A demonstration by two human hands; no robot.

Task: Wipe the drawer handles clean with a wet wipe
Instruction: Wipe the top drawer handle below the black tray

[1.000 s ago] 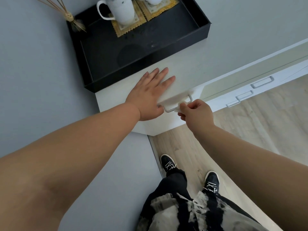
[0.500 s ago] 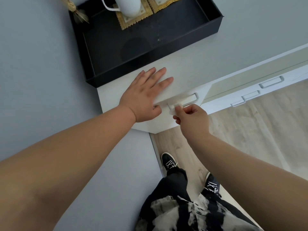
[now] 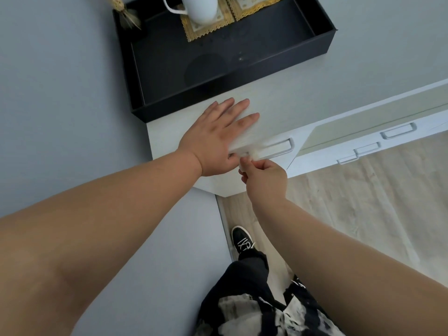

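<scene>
Two hands, left hand (image 3: pixel 213 139) flat on cabinet top (image 3: pixel 278 103), right hand (image 3: pixel 263 177) pinching wet wipe (image 3: pixel 252 154)

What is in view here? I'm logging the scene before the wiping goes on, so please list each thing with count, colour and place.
cabinet top: one, pale wood grain, centre, against the grey wall
black tray: one, on the cabinet top, far side
white jug: one, in the tray on a mat, cut off by the top edge
gold-edged mats: two, in the tray
dried stems: one bunch, tan, tray's left corner
drawer handles: four, silver-white, along the drawer fronts
wet wipe: one, white, blurred, on the nearest handle
shoes: one visible, black, on the wood floor
left hand: flat on the cabinet top
right hand: fingers pinch the wipe
</scene>
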